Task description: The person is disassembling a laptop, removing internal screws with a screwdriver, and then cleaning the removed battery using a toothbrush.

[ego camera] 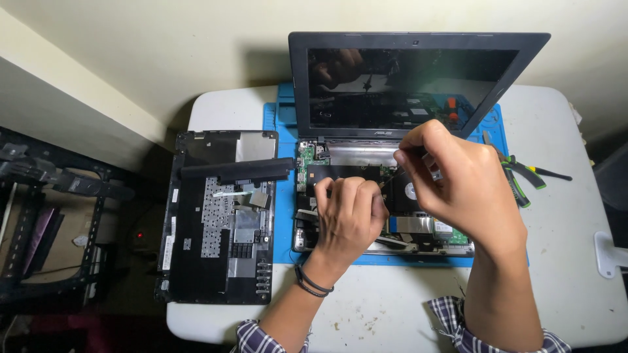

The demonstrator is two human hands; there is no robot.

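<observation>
Left hand (347, 219) curled palm-down, right hand (458, 183) pinched, raised beside it

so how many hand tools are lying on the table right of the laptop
2, as far as I can tell: green-handled pliers by the blue mat's right edge, and a screwdriver with a black shaft just beyond them. The right hand may hide others.

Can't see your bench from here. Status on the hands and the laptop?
Left hand resting on opened laptop base. Right hand pinching a thin tool over it. Nothing in the way.
</observation>
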